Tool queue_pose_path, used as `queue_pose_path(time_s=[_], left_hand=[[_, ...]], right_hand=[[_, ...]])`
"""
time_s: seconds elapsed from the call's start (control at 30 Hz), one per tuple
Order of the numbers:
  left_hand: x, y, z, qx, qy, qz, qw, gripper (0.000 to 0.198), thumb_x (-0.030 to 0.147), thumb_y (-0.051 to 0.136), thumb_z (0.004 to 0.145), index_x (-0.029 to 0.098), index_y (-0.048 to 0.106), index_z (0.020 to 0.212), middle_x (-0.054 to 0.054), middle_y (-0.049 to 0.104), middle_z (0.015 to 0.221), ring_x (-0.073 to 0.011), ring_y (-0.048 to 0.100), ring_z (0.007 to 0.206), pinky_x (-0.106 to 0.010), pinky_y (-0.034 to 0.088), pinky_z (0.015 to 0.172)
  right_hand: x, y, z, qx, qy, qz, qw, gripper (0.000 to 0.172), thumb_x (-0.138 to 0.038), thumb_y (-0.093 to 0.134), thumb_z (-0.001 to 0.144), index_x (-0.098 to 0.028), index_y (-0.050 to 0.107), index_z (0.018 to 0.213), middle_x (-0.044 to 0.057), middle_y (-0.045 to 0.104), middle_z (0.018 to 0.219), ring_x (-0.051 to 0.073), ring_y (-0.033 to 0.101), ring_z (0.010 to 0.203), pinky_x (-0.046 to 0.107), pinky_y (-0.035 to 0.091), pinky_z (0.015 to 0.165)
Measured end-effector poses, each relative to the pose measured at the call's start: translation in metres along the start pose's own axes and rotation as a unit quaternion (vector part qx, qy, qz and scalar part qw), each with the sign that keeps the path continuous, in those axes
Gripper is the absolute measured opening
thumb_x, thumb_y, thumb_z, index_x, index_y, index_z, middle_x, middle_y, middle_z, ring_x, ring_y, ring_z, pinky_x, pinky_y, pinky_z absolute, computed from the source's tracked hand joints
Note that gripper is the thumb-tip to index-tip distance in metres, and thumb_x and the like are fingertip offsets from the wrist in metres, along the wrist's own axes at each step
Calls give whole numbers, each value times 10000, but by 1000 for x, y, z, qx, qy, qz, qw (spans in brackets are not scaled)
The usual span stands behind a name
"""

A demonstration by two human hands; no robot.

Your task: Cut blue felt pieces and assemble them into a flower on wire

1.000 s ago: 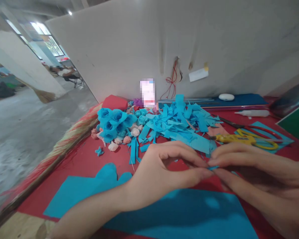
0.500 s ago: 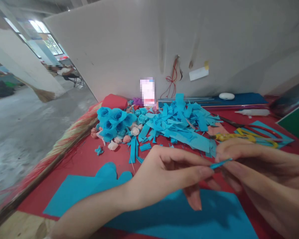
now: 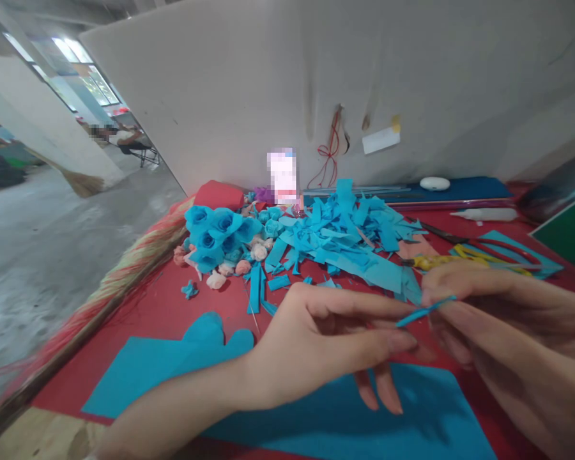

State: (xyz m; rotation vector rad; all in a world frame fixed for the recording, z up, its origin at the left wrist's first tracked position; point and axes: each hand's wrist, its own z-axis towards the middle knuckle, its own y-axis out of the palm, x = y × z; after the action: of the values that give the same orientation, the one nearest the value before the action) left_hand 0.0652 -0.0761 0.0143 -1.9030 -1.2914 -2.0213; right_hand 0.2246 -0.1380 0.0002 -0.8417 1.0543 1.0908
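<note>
My right hand (image 3: 508,338) pinches a narrow twisted strip of blue crepe paper (image 3: 424,312) between thumb and forefinger. The strip's left end pokes out toward my left hand (image 3: 311,348), whose thumb and forefinger are parted around that end, its other fingers hanging loosely. Below both hands lies a large sheet of blue paper (image 3: 172,364) on the red tabletop (image 3: 67,383); rounded blue paper pieces (image 3: 206,329) rest at its upper edge. A thin wire (image 3: 253,313) shows beside my left wrist.
Blue paper flowers (image 3: 220,233) stand at the back left, beside a heap of blue paper scraps (image 3: 335,230). Scissors with red handles (image 3: 503,243) and a yellow-handled tool (image 3: 441,259) lie behind my right hand. A white board (image 3: 249,83) rises behind; a lit phone (image 3: 283,176) leans there.
My left thumb and forefinger have parted from the strip's end. More of the strip shows, slightly tilted, in my right hand's pinch.
</note>
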Motion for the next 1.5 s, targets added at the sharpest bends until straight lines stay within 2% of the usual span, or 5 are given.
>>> queue_pose_path(time_s=[0.17,0.5,0.67,1.0,1.5], left_hand=[[-2,0,0,5,28,28,999,184,181,659,696,200,704,874,-21,662,656,-84,602,463,-145,481,417],[-4,-3,2,-92,38,-45,994,231,129,542,797,233,681,949,12,687,747,-69,637,492,-107,494,432],[-4,-4,4,-126,26,-94,987,213,133,540,806,212,672,954,15,701,789,-95,653,499,-111,503,400],[-7,-6,4,-151,28,-134,979,252,67,473,823,142,646,988,-16,708,826,-130,668,544,-131,528,411],[-8,-5,8,-125,19,-155,980,262,9,449,796,82,653,943,-49,713,782,-136,659,508,-153,536,406]], right_hand=[[-1,5,5,54,5,-10,998,80,-320,704,682,-339,658,745,-44,607,662,73,495,469,98,411,384],[-2,2,6,15,3,25,1000,107,-343,688,707,-341,653,808,-41,609,666,78,524,491,87,458,424],[-8,4,10,-77,37,48,995,129,-283,670,719,-365,657,819,-43,624,563,117,608,520,124,518,479],[-4,-1,9,-80,4,6,997,187,-313,663,748,-455,638,868,-98,627,617,81,591,554,84,507,549],[-3,4,9,6,28,19,999,86,-338,714,665,-388,676,725,-71,627,580,82,591,514,71,496,478]])
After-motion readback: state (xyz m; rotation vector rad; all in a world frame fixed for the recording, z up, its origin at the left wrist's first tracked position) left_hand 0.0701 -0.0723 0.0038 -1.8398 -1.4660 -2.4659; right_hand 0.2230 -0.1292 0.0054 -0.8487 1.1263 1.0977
